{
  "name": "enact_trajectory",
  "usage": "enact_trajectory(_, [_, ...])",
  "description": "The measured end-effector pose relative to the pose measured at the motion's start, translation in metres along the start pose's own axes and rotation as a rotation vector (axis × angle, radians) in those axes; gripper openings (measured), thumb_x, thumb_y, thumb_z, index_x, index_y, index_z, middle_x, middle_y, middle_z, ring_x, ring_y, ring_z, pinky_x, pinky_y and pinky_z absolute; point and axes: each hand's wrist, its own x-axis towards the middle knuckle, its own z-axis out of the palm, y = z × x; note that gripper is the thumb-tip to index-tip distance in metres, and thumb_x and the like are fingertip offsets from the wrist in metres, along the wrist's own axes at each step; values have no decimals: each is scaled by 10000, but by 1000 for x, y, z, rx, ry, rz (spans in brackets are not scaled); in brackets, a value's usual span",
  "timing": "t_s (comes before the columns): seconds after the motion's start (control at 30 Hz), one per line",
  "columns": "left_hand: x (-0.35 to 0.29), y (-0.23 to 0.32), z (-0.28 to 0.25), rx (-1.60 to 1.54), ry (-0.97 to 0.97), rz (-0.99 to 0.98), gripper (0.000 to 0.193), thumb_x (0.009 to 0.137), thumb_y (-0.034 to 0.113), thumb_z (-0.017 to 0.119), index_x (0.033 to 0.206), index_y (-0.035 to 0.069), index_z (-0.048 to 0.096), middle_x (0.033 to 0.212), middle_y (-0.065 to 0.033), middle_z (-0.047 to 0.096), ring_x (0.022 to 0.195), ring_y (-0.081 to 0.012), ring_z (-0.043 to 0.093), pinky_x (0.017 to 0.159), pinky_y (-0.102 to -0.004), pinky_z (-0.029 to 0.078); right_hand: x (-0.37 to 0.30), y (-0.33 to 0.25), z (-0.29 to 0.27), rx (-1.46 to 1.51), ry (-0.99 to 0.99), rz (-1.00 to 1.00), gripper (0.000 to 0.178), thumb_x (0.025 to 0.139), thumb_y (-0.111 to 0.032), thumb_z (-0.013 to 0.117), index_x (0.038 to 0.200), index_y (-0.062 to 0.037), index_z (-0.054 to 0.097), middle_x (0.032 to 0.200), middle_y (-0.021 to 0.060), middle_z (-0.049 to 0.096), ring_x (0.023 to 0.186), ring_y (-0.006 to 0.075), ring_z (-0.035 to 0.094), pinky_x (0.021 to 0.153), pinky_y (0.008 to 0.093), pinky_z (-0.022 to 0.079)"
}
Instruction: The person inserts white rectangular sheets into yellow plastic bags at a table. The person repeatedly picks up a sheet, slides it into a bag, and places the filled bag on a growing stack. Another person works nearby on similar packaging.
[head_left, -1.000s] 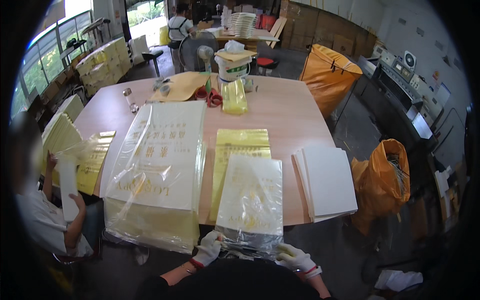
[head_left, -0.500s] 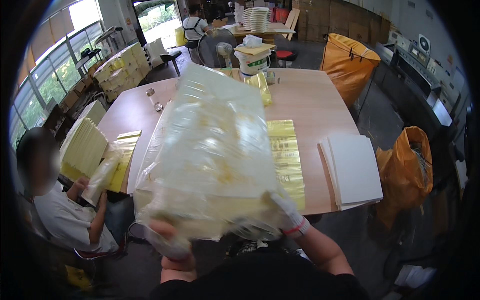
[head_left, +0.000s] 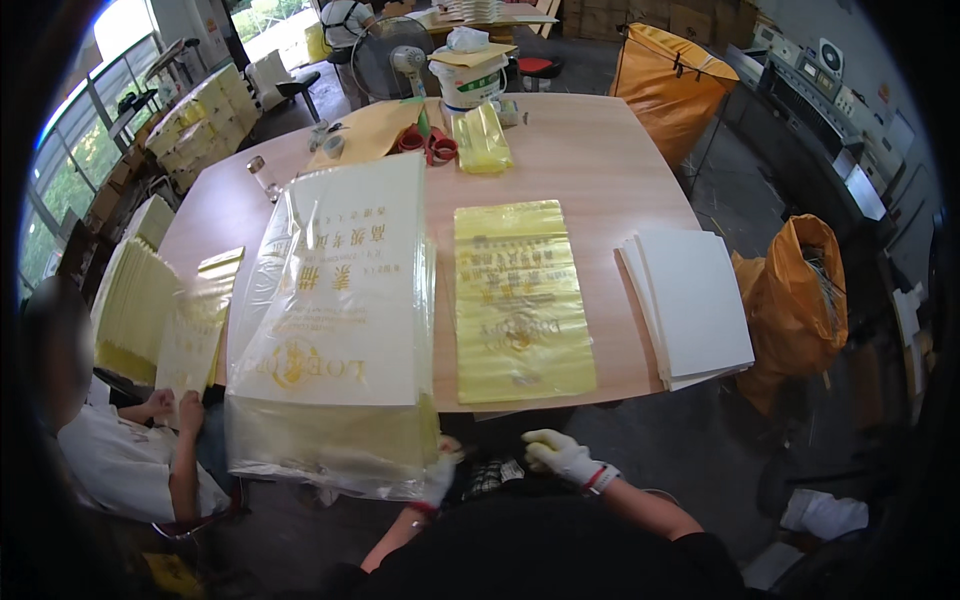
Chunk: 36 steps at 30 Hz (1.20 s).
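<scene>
Bagged white stack down at 7 o'clock on surface, left hand fingers pinching its clear bag mouth, right hand loosely curled, empty; yellow bags, white sheets unpacked.

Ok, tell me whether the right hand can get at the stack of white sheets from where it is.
Probably yes. The right hand hangs free below the table's near edge, holding nothing, and the stack of white sheets lies uncovered at the table's right edge, with nothing between them.
</scene>
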Motion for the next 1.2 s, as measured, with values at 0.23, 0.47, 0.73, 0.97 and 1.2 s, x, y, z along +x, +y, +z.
enact_trajectory(0.23, [121, 96, 129, 807, -76, 672, 249, 755, 305, 586, 766, 57, 612, 884, -142, 579, 772, -326, 529, 732, -416, 403, -22, 19, -60, 180, 307, 62, 277, 865, -143, 526, 1121, -39, 500, 820, 67, 580, 641, 116, 548, 580, 233, 472])
enact_trajectory(0.47, [158, 88, 128, 589, -483, 548, 291, 799, 296, 525, 671, 46, 600, 691, -169, 574, 670, -336, 522, 624, -405, 407, 70, -6, -51, 450, 242, -149, 331, 826, -281, 584, 1045, -37, 536, 715, 59, 531, 685, 157, 517, 595, 298, 450])
enact_trajectory(0.73, [232, 76, 83, -1115, -137, -212, 189, 887, 170, 481, 980, 26, 561, 795, -72, 620, 603, -137, 542, 556, -229, 448, 70, -61, -102, -1142, 853, -669, 330, 716, -229, 676, 962, -54, 542, 974, 202, 561, 919, 353, 546, 783, 421, 444])
enact_trajectory(0.97, [202, 223, 101, -405, -349, 60, 356, 875, 46, 476, 1220, -12, 412, 957, -76, 623, 691, -61, 524, 588, -179, 432, 159, -75, -62, -901, 619, -574, 238, 771, -87, 534, 1009, -91, 539, 1007, 181, 537, 988, 370, 501, 853, 416, 412])
enact_trajectory(1.2, [176, 232, 102, 269, -320, 405, 552, 751, 75, 616, 1251, 2, 395, 898, -127, 616, 785, -302, 591, 683, -347, 474, 69, -96, -80, -598, 137, -412, 288, 800, -209, 588, 1057, -83, 565, 1090, 182, 545, 1037, 292, 513, 883, 349, 409])
